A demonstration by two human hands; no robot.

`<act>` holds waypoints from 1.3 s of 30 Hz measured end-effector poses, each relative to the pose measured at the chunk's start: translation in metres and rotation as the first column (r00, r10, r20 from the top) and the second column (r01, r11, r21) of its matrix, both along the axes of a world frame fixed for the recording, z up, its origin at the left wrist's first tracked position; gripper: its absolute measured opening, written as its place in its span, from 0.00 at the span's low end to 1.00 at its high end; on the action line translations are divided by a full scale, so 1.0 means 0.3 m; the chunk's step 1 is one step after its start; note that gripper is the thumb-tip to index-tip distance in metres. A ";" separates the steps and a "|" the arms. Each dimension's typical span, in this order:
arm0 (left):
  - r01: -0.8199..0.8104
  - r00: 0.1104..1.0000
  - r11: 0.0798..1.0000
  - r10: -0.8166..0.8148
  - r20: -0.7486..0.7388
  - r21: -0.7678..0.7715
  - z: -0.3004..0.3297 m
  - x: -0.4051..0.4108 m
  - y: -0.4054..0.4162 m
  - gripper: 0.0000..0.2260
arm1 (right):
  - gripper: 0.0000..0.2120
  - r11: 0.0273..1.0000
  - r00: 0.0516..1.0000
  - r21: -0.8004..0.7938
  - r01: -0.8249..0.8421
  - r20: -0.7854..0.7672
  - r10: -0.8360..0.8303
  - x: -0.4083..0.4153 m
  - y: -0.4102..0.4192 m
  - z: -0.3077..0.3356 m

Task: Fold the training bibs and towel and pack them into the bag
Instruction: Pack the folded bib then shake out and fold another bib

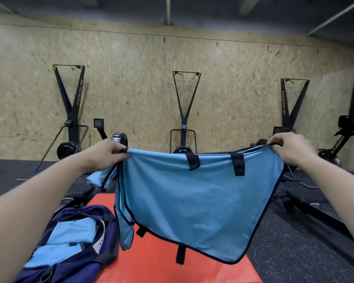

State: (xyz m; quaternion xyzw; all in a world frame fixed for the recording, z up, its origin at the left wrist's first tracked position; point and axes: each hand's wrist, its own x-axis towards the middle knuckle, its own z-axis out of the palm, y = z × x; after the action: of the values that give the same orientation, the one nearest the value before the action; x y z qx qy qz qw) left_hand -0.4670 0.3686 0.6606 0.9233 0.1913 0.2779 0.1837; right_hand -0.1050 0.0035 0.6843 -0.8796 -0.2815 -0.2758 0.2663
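Above the orange-red mat (151, 262), a light-blue training bib with dark trim and black straps (192, 201) hung spread in open air, its lower edge clear of the mat. Left hand (104, 153) and right hand (288, 148), well apart, each pinched a top corner. Beside the bib's left edge sat the open navy fabric bag (84, 264), folded blue cloth (70, 235) inside.

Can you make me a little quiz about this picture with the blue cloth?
1. True or false: both hands hold the blue bib up in the air.
2. What lies inside the open navy bag? A) shoes B) folded blue cloth C) a ball
3. What colour is the mat under the bag?

Key: 1 true, the left hand and right hand pinch its top corners. 2 B. 3 red.
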 end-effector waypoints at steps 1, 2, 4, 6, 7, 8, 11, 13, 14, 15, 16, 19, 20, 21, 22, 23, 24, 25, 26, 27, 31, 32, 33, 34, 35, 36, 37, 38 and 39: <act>-0.013 0.999 1.000 0.014 0.038 -0.007 0.011 0.000 -0.004 0.13 | 0.05 1.000 1.000 -0.010 0.002 -0.008 -0.002 -0.001 0.003 -0.005; -0.023 0.997 1.000 0.024 0.068 -0.006 0.024 0.000 -0.004 0.13 | 0.05 1.000 1.000 -0.018 -0.001 -0.019 0.001 0.001 0.007 -0.009; -0.055 0.994 0.998 0.053 0.100 0.016 0.050 -0.001 -0.002 0.12 | 0.04 0.999 0.999 -0.039 -0.009 -0.040 0.007 -0.006 0.012 -0.016; -0.085 0.990 0.995 0.079 0.115 0.053 0.074 -0.003 -0.007 0.11 | 0.04 0.998 0.999 -0.058 -0.017 -0.050 0.014 -0.015 0.016 -0.021; -0.096 0.989 0.994 0.088 0.122 0.061 0.085 -0.004 -0.010 0.10 | 0.05 0.998 0.998 -0.062 -0.023 -0.061 0.019 -0.021 0.017 -0.023; -0.099 0.988 0.993 0.090 0.124 0.066 0.094 -0.002 -0.015 0.10 | 0.05 0.997 0.997 -0.068 -0.029 -0.074 0.024 -0.027 0.018 -0.023; -0.075 0.991 0.992 0.064 0.118 0.097 0.115 0.003 -0.037 0.08 | 0.08 0.990 0.992 -0.128 -0.057 -0.123 0.041 -0.052 0.027 -0.023; -0.032 0.993 0.995 0.020 0.119 0.094 0.126 0.014 -0.064 0.08 | 0.09 0.978 0.982 -0.166 -0.128 -0.161 0.101 -0.090 0.044 -0.023; -0.003 0.993 0.996 -0.007 0.116 0.088 0.131 0.024 -0.082 0.09 | 0.09 0.967 0.972 -0.173 -0.185 -0.177 0.155 -0.115 0.058 -0.022; 0.020 0.993 0.997 -0.029 0.115 0.080 0.135 0.036 -0.103 0.11 | 0.09 0.953 0.958 -0.173 -0.250 -0.186 0.218 -0.144 0.076 -0.019; 0.042 0.992 0.996 -0.050 0.119 0.073 0.137 0.052 -0.126 0.13 | 0.10 0.931 0.939 -0.172 -0.323 -0.184 0.291 -0.169 0.100 -0.014; 0.140 0.980 0.990 -0.143 0.139 0.032 0.143 0.106 -0.190 0.17 | 0.12 0.825 0.832 -0.139 -0.548 -0.199 0.519 -0.279 0.181 0.008; 0.174 0.974 0.985 -0.174 0.145 0.019 0.143 0.123 -0.204 0.18 | 0.13 0.782 0.785 -0.112 -0.613 -0.206 0.585 -0.320 0.212 0.015; 0.205 0.968 0.979 -0.205 0.145 0.016 0.140 0.140 -0.216 0.18 | 0.14 0.740 0.738 -0.082 -0.668 -0.205 0.643 -0.362 0.241 0.020; 0.240 0.961 0.971 -0.240 0.141 0.016 0.139 0.159 -0.228 0.18 | 0.17 0.694 0.687 -0.043 -0.719 -0.197 0.700 -0.401 0.270 0.021; 0.277 0.952 0.961 -0.277 0.132 0.015 0.138 0.178 -0.240 0.18 | 0.19 0.647 0.634 -0.001 -0.763 -0.197 0.748 -0.437 0.298 0.021; 0.312 0.942 0.950 -0.311 0.122 0.013 0.139 0.193 -0.251 0.18 | 0.23 0.602 0.582 0.041 -0.798 -0.206 0.786 -0.471 0.324 0.019; 0.344 0.932 0.939 -0.343 0.118 0.013 0.141 0.206 -0.264 0.17 | 0.25 0.559 0.533 0.072 -0.826 -0.221 0.817 -0.496 0.351 0.013; 0.363 0.925 0.931 -0.363 0.116 0.016 0.144 0.217 -0.275 0.15 | 0.26 0.515 0.480 0.104 -0.851 -0.245 0.843 -0.512 0.377 0.005; 0.376 0.919 0.926 -0.376 0.116 0.024 0.148 0.225 -0.284 0.14 | 0.24 0.479 0.431 0.143 -0.866 -0.273 0.860 -0.520 0.401 -0.006; 0.290 0.947 0.945 -0.306 0.096 0.149 0.163 0.228 -0.293 0.10 | 0.15 0.497 0.416 0.268 -0.825 -0.308 0.856 -0.528 0.441 -0.016; 0.246 0.960 0.952 -0.266 0.092 0.184 0.165 0.226 -0.291 0.09 | 0.15 0.515 0.431 0.277 -0.811 -0.313 0.847 -0.528 0.444 -0.016; 0.213 0.968 0.957 -0.234 0.091 0.198 0.166 0.224 -0.291 0.08 | 0.16 0.535 0.448 0.275 -0.799 -0.322 0.834 -0.531 0.447 -0.018; 0.192 0.972 0.961 -0.215 0.096 0.199 0.167 0.226 -0.293 0.07 | 0.18 0.555 0.466 0.274 -0.785 -0.330 0.821 -0.534 0.451 -0.019; 0.183 0.974 0.963 -0.206 0.100 0.199 0.168 0.227 -0.298 0.06 | 0.18 0.573 0.485 0.265 -0.775 -0.332 0.809 -0.531 0.458 -0.022; 0.178 0.975 0.962 -0.201 0.097 0.205 0.167 0.229 -0.304 0.05 | 0.17 0.589 0.504 0.249 -0.769 -0.330 0.798 -0.529 0.463 -0.026; 0.174 0.977 0.961 -0.197 0.088 0.216 0.166 0.229 -0.307 0.05 | 0.14 0.611 0.536 0.213 -0.762 -0.321 0.781 -0.522 0.468 -0.028; 0.169 0.979 0.959 -0.191 0.077 0.228 0.167 0.226 -0.308 0.04 | 0.10 0.634 0.573 0.169 -0.755 -0.302 0.762 -0.512 0.467 -0.025; 0.160 0.981 0.959 -0.180 0.067 0.234 0.165 0.222 -0.306 0.05 | 0.08 0.661 0.612 0.116 -0.742 -0.288 0.737 -0.500 0.460 -0.019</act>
State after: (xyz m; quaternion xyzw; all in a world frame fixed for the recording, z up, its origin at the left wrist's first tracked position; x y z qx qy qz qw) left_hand -0.4004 0.2767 0.7102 0.9382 0.0697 0.3214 0.1082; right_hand -0.2549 0.1415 0.6785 -0.7189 -0.5752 0.0023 0.3903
